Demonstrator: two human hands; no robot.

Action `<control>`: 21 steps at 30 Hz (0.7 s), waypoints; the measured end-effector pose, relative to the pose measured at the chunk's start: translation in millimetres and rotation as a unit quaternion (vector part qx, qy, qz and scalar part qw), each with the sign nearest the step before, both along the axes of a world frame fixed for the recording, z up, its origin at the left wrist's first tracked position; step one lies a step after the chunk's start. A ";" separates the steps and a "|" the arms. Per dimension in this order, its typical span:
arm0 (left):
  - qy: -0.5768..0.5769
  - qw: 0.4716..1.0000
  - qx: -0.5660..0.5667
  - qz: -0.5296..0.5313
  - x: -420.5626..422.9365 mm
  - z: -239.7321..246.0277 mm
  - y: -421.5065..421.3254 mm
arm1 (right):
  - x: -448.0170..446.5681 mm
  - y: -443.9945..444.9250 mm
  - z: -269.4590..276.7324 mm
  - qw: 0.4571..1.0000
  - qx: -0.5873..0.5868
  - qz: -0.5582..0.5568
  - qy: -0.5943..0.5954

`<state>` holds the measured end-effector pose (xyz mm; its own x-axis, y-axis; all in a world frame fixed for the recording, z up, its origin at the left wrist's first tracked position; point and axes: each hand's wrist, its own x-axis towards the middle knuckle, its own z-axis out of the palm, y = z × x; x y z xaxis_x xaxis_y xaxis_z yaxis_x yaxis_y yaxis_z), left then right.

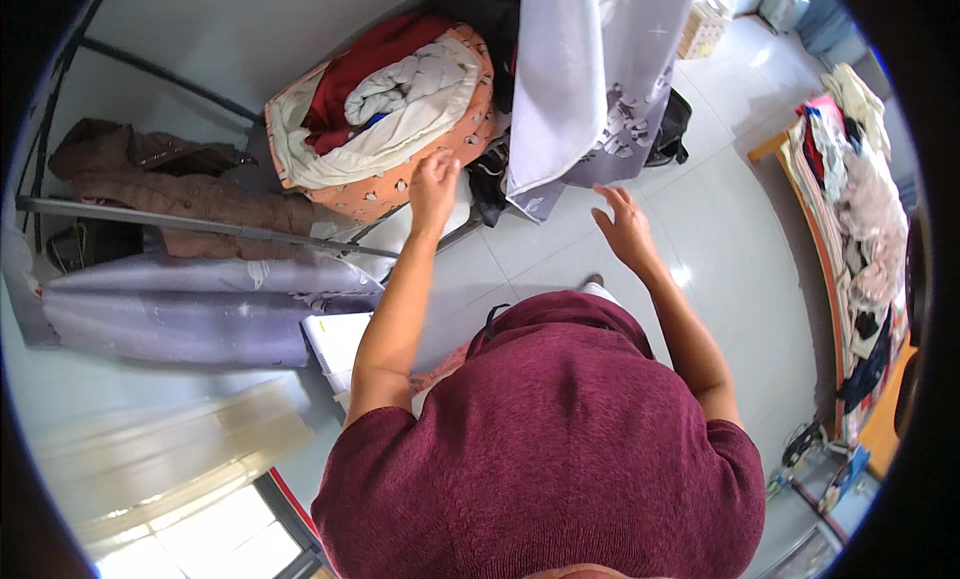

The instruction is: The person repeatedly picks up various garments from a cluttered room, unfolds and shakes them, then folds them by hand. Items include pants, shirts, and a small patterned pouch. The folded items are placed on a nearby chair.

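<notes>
My left hand (435, 191) is raised in front of an orange fabric storage bag (390, 192) with a penguin print, its fingers half curled and nothing visible in them. Whether it touches the bag's side cannot be told. The bag gapes at the top, showing a white lining, a rolled white quilt (409, 83) and a dark red cloth (349, 68). To the right, my right hand (628, 226) hangs over the tiled floor with fingers spread, holding nothing. Just beyond it falls a pale lilac curtain (562, 83) with a printed pattern, its lower corner between my hands.
A dark metal rack frame (202, 222) runs along the left, with brown garments (217, 192) on it and another lilac cloth (210, 316) below. A black bag (671, 128) sits behind the curtain. At right stands a bed (814, 249) heaped with clothes (870, 211).
</notes>
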<state>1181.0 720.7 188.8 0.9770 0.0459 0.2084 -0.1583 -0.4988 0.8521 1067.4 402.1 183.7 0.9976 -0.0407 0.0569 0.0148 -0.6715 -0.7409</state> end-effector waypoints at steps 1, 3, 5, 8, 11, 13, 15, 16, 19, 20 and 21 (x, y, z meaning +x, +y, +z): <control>0.018 0.999 0.030 0.041 5.3 2.5 12.4 | 18.4 9.3 13.5 0.994 -0.077 0.027 -0.070; 0.010 0.997 0.022 0.069 16.8 7.1 30.7 | 54.9 25.6 36.9 0.967 -0.181 0.074 -0.161; -0.010 0.989 0.109 0.101 28.3 11.9 45.3 | 93.5 41.3 51.6 0.941 -0.226 0.112 -0.225; -0.066 0.975 0.168 0.127 57.6 19.7 62.8 | 150.1 47.1 57.8 0.900 -0.311 0.168 -0.254; -0.120 0.955 0.232 0.141 101.6 29.4 83.2 | 204.5 32.8 49.6 0.868 -0.404 0.161 -0.238; -0.153 0.929 0.290 0.172 135.7 34.5 97.1 | 231.5 3.7 42.3 0.864 -0.462 0.110 -0.165; -0.153 0.904 0.339 0.211 170.6 37.7 112.9 | 253.1 -33.1 37.5 0.873 -0.477 0.048 -0.085; -0.143 0.897 0.355 0.222 188.2 39.8 121.6 | 261.1 -51.5 36.3 0.873 -0.477 0.020 -0.103; 0.018 0.884 0.385 0.265 233.2 43.3 146.7 | 276.0 -99.5 37.7 0.881 -0.467 -0.031 -0.067; 0.082 0.875 0.390 0.277 244.2 42.1 151.2 | 279.5 -109.6 38.4 0.887 -0.456 -0.045 -0.062; 0.149 0.861 0.394 0.285 254.3 41.8 155.6 | 282.3 -117.6 39.9 0.889 -0.452 -0.052 -0.060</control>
<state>1435.3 876.3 230.7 0.8574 0.4957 0.1379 0.4717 -0.8644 0.1743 1349.7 284.5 223.6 0.9755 -0.0166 0.2193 -0.0403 -0.9938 0.1040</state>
